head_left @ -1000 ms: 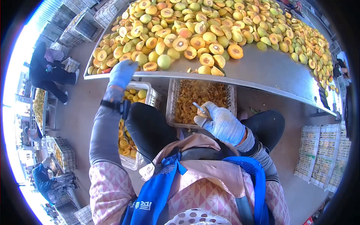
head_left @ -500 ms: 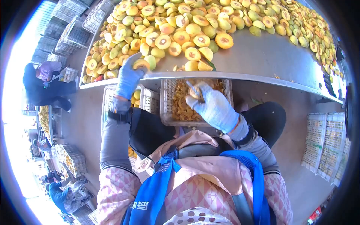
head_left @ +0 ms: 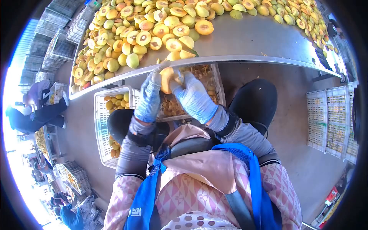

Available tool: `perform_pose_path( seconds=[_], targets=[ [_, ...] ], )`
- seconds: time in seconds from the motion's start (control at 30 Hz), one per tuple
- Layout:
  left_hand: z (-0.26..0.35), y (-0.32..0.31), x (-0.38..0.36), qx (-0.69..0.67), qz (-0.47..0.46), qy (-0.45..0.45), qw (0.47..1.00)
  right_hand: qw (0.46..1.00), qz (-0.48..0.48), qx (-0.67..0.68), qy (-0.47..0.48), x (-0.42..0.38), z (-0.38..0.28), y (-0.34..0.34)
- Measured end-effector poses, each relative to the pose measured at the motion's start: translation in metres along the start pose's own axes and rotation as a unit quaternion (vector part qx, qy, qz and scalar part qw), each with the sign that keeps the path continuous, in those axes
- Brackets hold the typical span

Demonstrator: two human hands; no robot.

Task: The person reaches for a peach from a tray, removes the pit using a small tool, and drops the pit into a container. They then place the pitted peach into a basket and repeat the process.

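Observation:
My left hand (head_left: 148,96), in a blue-grey glove, is shut on a yellow-orange fruit (head_left: 166,79) just below the edge of the metal table (head_left: 245,42). My right hand (head_left: 193,96), gloved the same, grips the fruit from the other side, thumb on top. No tool shows in the right hand. The fruit is held above a white plastic crate (head_left: 216,78) holding orange fruit scraps. Many halved yellow fruits (head_left: 153,28) lie heaped on the table just beyond my hands.
A second white crate (head_left: 100,122) with yellow fruit stands at my left knee. Stacked crates (head_left: 329,119) stand on the floor at right, more at the upper left (head_left: 53,46). One person (head_left: 32,111) crouches at left, another (head_left: 71,217) at the lower left.
My left hand took a fruit from the table edge and drew it back toward me. My right hand rose from over the scrap crate to meet it; the metal tool seen earlier no longer shows.

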State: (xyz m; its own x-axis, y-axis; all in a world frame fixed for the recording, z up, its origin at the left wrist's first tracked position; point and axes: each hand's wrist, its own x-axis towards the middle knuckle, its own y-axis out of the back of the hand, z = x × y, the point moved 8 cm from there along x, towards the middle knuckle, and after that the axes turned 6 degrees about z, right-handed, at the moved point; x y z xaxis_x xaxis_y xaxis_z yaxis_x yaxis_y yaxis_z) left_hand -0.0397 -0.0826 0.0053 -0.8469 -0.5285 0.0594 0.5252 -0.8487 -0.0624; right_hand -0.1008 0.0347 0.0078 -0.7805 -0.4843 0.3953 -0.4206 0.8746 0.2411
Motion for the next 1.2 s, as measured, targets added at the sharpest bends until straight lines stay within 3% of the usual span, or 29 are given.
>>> perform_pose_path(
  seconds=[0.1, 0.17, 0.2, 0.3, 0.33, 0.43, 0.47, 0.53, 0.63, 0.7, 0.77, 0.87, 0.97, 1.07, 1.13, 1.2],
  targets=[
    [-0.003, 0.002, -0.004, 0.123, 0.034, -0.087, 0.988, 0.996, -0.034, -0.021, -0.075, -0.007, 0.012, -0.004],
    [-0.011, 0.005, -0.008, -0.070, 0.059, -0.012, 0.996, 0.995, -0.033, -0.056, -0.073, -0.006, 0.008, 0.007],
    [0.000, 0.007, -0.008, 0.040, 0.092, -0.047, 0.994, 0.997, -0.018, -0.045, -0.059, -0.004, 0.002, 0.013],
    [0.005, 0.010, -0.002, -0.084, 0.128, -0.027, 0.988, 0.997, -0.041, -0.060, -0.038, -0.004, -0.002, 0.011],
    [0.034, -0.007, -0.003, 0.242, 0.057, -0.213, 0.945, 0.996, -0.048, -0.058, -0.041, -0.006, -0.003, 0.009],
    [0.004, -0.005, 0.006, -0.102, 0.063, -0.078, 0.990, 0.995, -0.058, -0.067, -0.045, -0.007, 0.000, 0.006],
    [0.018, -0.014, -0.003, 0.011, 0.070, -0.173, 0.982, 0.995, -0.058, -0.072, -0.046, -0.008, 0.001, 0.006],
    [0.025, -0.020, -0.002, -0.007, 0.081, -0.159, 0.984, 0.994, -0.054, -0.056, -0.073, -0.007, 0.004, 0.005],
    [0.037, -0.028, -0.006, 0.145, 0.095, -0.264, 0.949, 0.993, -0.055, -0.050, -0.089, -0.008, 0.004, 0.006],
    [0.032, -0.026, -0.007, 0.158, 0.101, -0.263, 0.946, 0.991, -0.065, -0.058, -0.102, -0.010, 0.003, 0.005],
    [0.010, -0.017, -0.003, 0.023, 0.109, -0.151, 0.982, 0.987, -0.082, -0.072, -0.121, -0.012, 0.004, 0.003],
    [0.024, -0.021, -0.004, 0.203, 0.090, -0.193, 0.956, 0.986, -0.094, -0.101, -0.094, -0.014, 0.000, 0.004],
    [0.026, -0.019, -0.008, 0.350, 0.111, -0.278, 0.887, 0.983, -0.106, -0.116, -0.096, -0.013, -0.004, 0.004],
    [0.006, -0.012, 0.001, 0.067, 0.121, -0.127, 0.982, 0.984, -0.102, -0.116, -0.089, -0.015, -0.003, 0.002],
    [0.017, -0.013, -0.003, 0.187, 0.140, -0.194, 0.953, 0.994, -0.072, -0.040, -0.072, -0.015, 0.000, -0.002],
    [0.016, -0.012, -0.004, 0.202, 0.154, -0.196, 0.947, 0.996, -0.067, -0.025, -0.052, -0.017, 0.005, -0.006]
  ],
)
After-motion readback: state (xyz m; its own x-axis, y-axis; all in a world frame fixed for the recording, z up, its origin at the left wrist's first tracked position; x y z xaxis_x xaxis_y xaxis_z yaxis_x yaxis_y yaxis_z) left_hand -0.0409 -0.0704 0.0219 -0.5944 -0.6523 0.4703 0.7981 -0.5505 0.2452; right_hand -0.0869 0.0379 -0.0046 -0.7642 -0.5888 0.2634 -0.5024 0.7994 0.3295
